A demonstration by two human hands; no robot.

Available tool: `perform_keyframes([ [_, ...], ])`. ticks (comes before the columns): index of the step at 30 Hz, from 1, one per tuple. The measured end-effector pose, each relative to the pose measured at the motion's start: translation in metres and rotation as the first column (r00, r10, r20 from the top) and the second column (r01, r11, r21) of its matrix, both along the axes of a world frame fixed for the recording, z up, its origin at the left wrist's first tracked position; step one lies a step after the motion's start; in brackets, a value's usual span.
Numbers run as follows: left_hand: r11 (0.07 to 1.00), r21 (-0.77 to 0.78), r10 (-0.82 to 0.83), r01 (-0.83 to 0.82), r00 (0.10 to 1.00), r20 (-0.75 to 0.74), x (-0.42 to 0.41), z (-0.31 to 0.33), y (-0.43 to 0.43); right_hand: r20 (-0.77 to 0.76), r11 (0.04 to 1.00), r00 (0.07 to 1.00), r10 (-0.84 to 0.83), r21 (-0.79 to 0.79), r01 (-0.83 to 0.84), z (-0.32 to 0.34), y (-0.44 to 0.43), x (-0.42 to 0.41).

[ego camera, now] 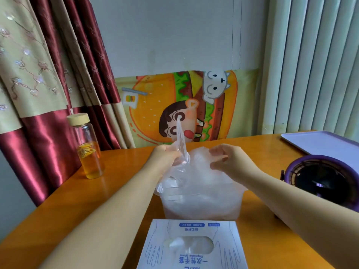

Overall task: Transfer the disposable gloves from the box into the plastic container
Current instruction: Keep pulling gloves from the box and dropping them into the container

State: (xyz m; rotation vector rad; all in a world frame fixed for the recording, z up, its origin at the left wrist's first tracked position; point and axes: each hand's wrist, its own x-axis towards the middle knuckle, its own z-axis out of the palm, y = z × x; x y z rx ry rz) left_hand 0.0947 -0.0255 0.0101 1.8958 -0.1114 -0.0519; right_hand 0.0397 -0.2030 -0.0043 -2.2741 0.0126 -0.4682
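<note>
A white glove box [192, 247] with blue print lies at the table's near edge, clear gloves showing in its oval opening. Behind it stands a translucent plastic container [202, 206] heaped with clear disposable gloves [196, 171] that bulge above its rim. My left hand [165, 154] grips one clear glove [180, 136] whose end sticks upward. My right hand [225, 158] hovers over the heap with curled fingers that pinch the thin plastic at the top of the pile.
A glass bottle [88, 146] of orange liquid with a wooden cap stands at the left on the wooden table [124, 171]. A purple round fan [322, 179] sits at the right, a pale tray [326, 142] behind it. A cartoon cloth [186, 105] hangs at the back.
</note>
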Motion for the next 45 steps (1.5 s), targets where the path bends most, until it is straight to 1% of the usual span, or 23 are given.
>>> perform_keyframes([
  [3, 0.960, 0.280, -0.011, -0.006, 0.998, 0.062, 0.014, 0.003, 0.004, -0.105, 0.963, 0.994, -0.014, -0.271, -0.015, 0.004, -0.010, 0.021],
  [5, 0.911, 0.404, 0.027, -0.078, 0.991, 0.131, 0.026, 0.008, 0.012, -0.203, 0.904, 0.979, -0.027, -0.422, -0.062, 0.004, -0.016, 0.027],
  [8, 0.876, 0.404, 0.140, -0.264, 0.940, 0.311, 0.038, 0.018, 0.022, -0.281, 0.823, 0.959, -0.048, -0.555, -0.121, 0.002, -0.018, 0.030],
  [10, 0.856, 0.384, 0.147, -0.347, 0.875, 0.462, 0.034, 0.021, 0.016, -0.312, 0.754, 0.948, -0.057, -0.636, -0.164, 0.001, -0.016, 0.031],
  [12, 0.837, 0.434, -0.005, -0.333, 0.788, 0.615, 0.024, 0.020, 0.001, -0.348, 0.664, 0.936, -0.061, -0.714, -0.222, 0.001, -0.014, 0.035],
  [13, 0.818, 0.512, -0.149, -0.262, 0.764, 0.628, 0.020, 0.016, -0.008, -0.363, 0.613, 0.929, -0.070, -0.751, -0.247, 0.000, -0.012, 0.038],
  [14, 0.760, 0.630, -0.311, -0.158, 0.763, 0.566, 0.016, 0.013, -0.016, -0.371, 0.556, 0.924, -0.090, -0.789, -0.263, -0.001, -0.010, 0.041],
  [15, 0.641, 0.766, -0.453, -0.039, 0.787, 0.419, 0.013, 0.009, -0.023, -0.372, 0.508, 0.922, -0.109, -0.818, -0.270, -0.004, -0.009, 0.044],
  [16, 0.469, 0.879, -0.541, 0.084, 0.814, 0.211, 0.012, 0.005, -0.026, -0.371, 0.478, 0.921, -0.121, -0.835, -0.273, -0.007, -0.007, 0.047],
  [17, 0.289, 0.938, -0.555, 0.191, 0.832, 0.002, 0.013, 0.001, -0.029, -0.376, 0.464, 0.917, -0.130, -0.841, -0.279, -0.009, -0.006, 0.050],
  [18, 0.142, 0.952, -0.514, 0.270, 0.843, -0.162, 0.013, -0.002, -0.030, -0.390, 0.450, 0.910, -0.139, -0.844, -0.293, -0.010, -0.004, 0.052],
  [19, 0.049, 0.947, -0.460, 0.317, 0.849, -0.260, 0.013, -0.005, -0.030, -0.415, 0.437, 0.897, -0.153, -0.842, -0.315, -0.010, -0.003, 0.052],
  [23, -0.036, 0.917, -0.365, 0.396, 0.849, -0.381, 0.024, -0.014, -0.031, -0.482, 0.391, 0.858, -0.178, -0.835, -0.387, -0.010, -0.003, 0.052],
  [25, -0.052, 0.904, -0.330, 0.425, 0.847, -0.417, 0.030, -0.023, -0.031, -0.506, 0.328, 0.834, -0.219, -0.843, -0.426, -0.012, -0.002, 0.054],
  [28, -0.009, 0.908, -0.256, 0.418, 0.877, -0.407, 0.037, -0.036, -0.035, -0.546, 0.228, 0.790, -0.278, -0.837, -0.498, -0.016, 0.002, 0.060],
  [31, -0.034, 0.902, -0.280, 0.430, 0.862, -0.422, 0.040, -0.041, -0.038, -0.574, 0.187, 0.761, -0.302, -0.819, -0.543, -0.021, 0.002, 0.064],
  [32, -0.016, 0.898, -0.281, 0.441, 0.859, -0.427, 0.041, -0.042, -0.037, -0.571, 0.178, 0.762, -0.306, -0.821, -0.543, -0.022, 0.001, 0.065],
  [35, -0.030, 0.888, -0.335, 0.460, 0.832, -0.442, 0.041, -0.038, -0.032, -0.526, 0.187, 0.807, -0.271, -0.851, -0.491, -0.020, -0.002, 0.063],
  [37, 0.002, 0.899, -0.373, 0.438, 0.834, -0.406, 0.040, -0.031, -0.029, -0.479, 0.213, 0.850, -0.219, -0.874, -0.437, -0.010, -0.004, 0.059],
  [39, 0.062, 0.911, -0.410, 0.407, 0.843, -0.349, 0.037, -0.018, -0.023, -0.435, 0.271, 0.887, -0.153, -0.882, -0.386, 0.005, -0.005, 0.051],
  [42, 0.141, 0.930, -0.455, 0.341, 0.856, -0.245, 0.029, 0.006, -0.013, -0.353, 0.438, 0.936, -0.009, -0.843, -0.313, 0.026, -0.004, 0.034],
  [44, 0.246, 0.917, -0.473, 0.313, 0.865, -0.168, 0.021, 0.021, -0.001, -0.290, 0.557, 0.950, 0.112, -0.774, -0.302, 0.036, -0.001, 0.019],
  [45, 0.301, 0.903, -0.488, 0.306, 0.863, -0.130, 0.018, 0.026, 0.004, -0.265, 0.591, 0.948, 0.173, -0.743, -0.316, 0.040, 0.002, 0.012],
])
